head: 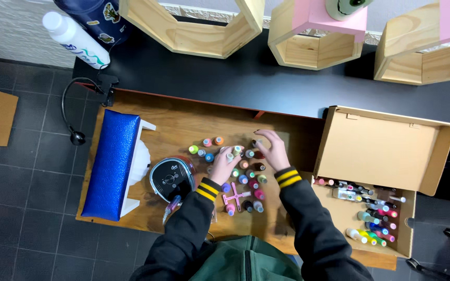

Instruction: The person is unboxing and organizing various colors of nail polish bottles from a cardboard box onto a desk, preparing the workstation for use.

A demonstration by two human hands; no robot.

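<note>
Both your hands rest among the small paint bottles (243, 174) on the wooden tabletop (183, 127).

Nearest you, a pink cross-shaped tool (235, 197) lies by the bottles. Your left hand (221, 165) has its grip loose, fingers down on the bottle tops, clamped on nothing I can make out. Your right hand (273, 151) lies spread, grip apart, over the bottles just beyond. The cardboard box (381, 151) of more bottles stands open to your right; the blue cushion (110, 164) lies left.
</note>
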